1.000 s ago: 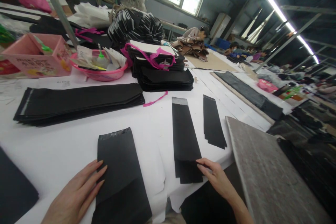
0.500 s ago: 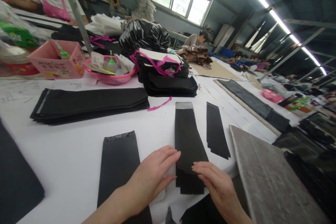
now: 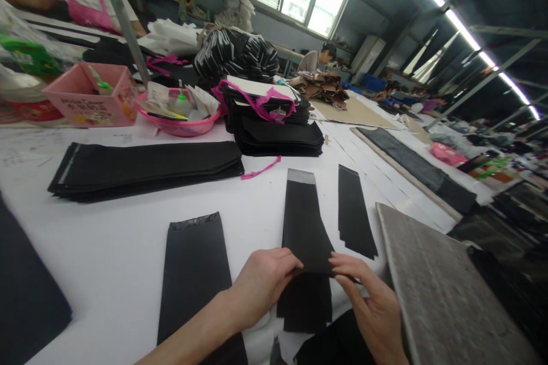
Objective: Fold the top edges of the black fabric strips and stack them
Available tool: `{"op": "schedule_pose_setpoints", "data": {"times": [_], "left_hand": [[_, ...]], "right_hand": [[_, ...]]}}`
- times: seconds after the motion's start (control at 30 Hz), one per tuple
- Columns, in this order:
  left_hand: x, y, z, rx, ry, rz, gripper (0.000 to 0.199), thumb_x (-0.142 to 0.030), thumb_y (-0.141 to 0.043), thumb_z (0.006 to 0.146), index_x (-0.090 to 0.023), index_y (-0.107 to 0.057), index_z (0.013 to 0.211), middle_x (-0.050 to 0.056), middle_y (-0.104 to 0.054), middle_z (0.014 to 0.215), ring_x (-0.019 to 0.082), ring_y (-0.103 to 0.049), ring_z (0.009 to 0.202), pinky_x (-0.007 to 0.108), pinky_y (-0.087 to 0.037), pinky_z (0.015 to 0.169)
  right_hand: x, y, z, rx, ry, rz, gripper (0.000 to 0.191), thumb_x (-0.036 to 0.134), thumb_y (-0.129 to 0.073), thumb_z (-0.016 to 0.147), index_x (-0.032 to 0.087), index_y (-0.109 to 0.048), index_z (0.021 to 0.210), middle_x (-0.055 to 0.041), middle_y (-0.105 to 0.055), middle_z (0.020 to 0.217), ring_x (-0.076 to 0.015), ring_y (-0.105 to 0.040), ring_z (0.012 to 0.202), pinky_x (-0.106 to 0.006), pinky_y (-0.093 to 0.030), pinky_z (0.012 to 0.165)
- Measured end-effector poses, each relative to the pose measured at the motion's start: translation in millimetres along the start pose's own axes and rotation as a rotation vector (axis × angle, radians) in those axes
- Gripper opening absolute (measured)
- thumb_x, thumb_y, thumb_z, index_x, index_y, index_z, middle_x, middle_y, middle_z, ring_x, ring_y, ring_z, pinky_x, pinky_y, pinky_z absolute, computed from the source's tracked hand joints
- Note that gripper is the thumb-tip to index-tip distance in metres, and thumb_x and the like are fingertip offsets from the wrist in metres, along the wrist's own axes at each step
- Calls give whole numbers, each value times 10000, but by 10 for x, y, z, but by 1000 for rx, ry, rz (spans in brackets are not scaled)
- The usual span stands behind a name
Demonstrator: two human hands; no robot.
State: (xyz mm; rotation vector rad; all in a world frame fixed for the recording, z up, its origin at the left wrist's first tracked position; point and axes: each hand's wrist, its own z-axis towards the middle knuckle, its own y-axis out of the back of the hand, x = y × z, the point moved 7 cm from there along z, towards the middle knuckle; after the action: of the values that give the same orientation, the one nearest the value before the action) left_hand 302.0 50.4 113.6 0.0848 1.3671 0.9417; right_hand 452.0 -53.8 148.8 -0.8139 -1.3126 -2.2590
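A long black panel (image 3: pixel 303 222) with a grey band at its far end lies before me. My left hand (image 3: pixel 270 278) pinches the left corner of its near edge, and my right hand (image 3: pixel 367 290) pinches the right corner. That edge is lifted slightly above a second black piece (image 3: pixel 305 303) with a notched near end. To the right lies a small notched black strip (image 3: pixel 356 211). Left of my hands is another black panel (image 3: pixel 194 274) with a shiny band across its top, partly hidden by my left forearm.
Further back are a stack of black panels (image 3: pixel 148 168), a bundled black stack (image 3: pixel 280 137), a pink basin (image 3: pixel 182 122) and a pink box (image 3: pixel 92 105). A grey-brown board (image 3: pixel 445 279) stands out at the right. A person (image 3: pixel 92 8) works behind the pole.
Both hands have closed on the near edge of the banded panel and raised it a little. More of the notched piece underneath shows. My right hand has shifted right.
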Motion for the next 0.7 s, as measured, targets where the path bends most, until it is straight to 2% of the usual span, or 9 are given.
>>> {"op": "schedule_pose_setpoints", "data": {"times": [0.1, 0.13, 0.17, 0.23, 0.3, 0.37, 0.47, 0.57, 0.7], "left_hand": [[-10, 55, -28, -37, 38, -129, 189, -219, -429, 950, -226, -607, 1014, -4, -653, 950, 122, -613, 872, 211, -460, 769], [-24, 65, -37, -43, 39, -160, 195, -226, -421, 955, -236, -603, 1025, -7, -652, 968, 118, -612, 887, 207, -458, 779], [-40, 67, -45, -46, 36, -176, 201, -232, -415, 958, -241, -600, 1037, -7, -652, 982, 119, -610, 898, 206, -456, 788], [-66, 49, -59, -43, 32, -157, 212, -237, -412, 957, -234, -598, 1060, 7, -653, 997, 129, -611, 907, 217, -459, 802], [-75, 13, -74, -30, 33, -103, 229, -235, -410, 954, -216, -599, 1081, 30, -654, 998, 148, -613, 908, 238, -465, 813], [-61, -11, -93, -28, 41, -91, 248, -232, -401, 953, -210, -591, 1110, 47, -649, 1022, 163, -609, 929, 258, -465, 832], [52, 14, -130, -94, 136, -248, 235, -275, -388, 961, -196, -605, 1006, 32, -639, 938, 148, -594, 849, 256, -475, 803], [261, 18, -178, -189, 325, -571, 309, -380, -386, 955, -159, -570, 843, 9, -575, 799, 131, -548, 757, 251, -509, 747], [423, -60, -197, -203, 469, -870, 342, -453, -449, 918, -135, -571, 898, 14, -557, 854, 154, -566, 834, 300, -536, 801]], "right_hand": [[-422, 153, -55, -338, -242, 105, 266, 375, -463, 928, 194, -638, 1012, -86, -667, 1087, -233, -617, 1040, -403, -458, 943], [-575, 127, -78, -392, -334, 127, 316, 408, -433, 933, 182, -639, 1015, -93, -681, 1047, -237, -640, 986, -410, -481, 904], [-709, 54, -84, -394, -408, 128, 347, 435, -427, 927, 177, -647, 1001, -94, -695, 998, -240, -656, 933, -410, -502, 862], [-861, -204, -13, -241, -431, 48, 342, 462, -481, 885, 189, -674, 959, -90, -704, 973, -259, -651, 935, -416, -504, 848], [-882, -449, 106, -113, -316, -28, 303, 442, -519, 856, 214, -693, 952, -81, -689, 1047, -274, -599, 1057, -443, -447, 942], [-879, -573, 220, -106, -225, -41, 289, 412, -514, 857, 224, -690, 987, -74, -661, 1119, -263, -542, 1145, -448, -377, 1021], [-943, -570, 344, -178, -242, -21, 314, 400, -487, 876, 199, -658, 1049, -93, -631, 1146, -237, -554, 1111, -410, -409, 988], [-1026, -481, 363, -248, -309, -10, 339, 412, -463, 896, 169, -634, 1061, -108, -642, 1094, -227, -600, 1015, -371, -475, 879], [-1096, -392, 202, -344, -367, -15, 342, 420, -464, 904, 148, -637, 1019, -100, -673, 1013, -224, -627, 952, -335, -497, 807]]}}
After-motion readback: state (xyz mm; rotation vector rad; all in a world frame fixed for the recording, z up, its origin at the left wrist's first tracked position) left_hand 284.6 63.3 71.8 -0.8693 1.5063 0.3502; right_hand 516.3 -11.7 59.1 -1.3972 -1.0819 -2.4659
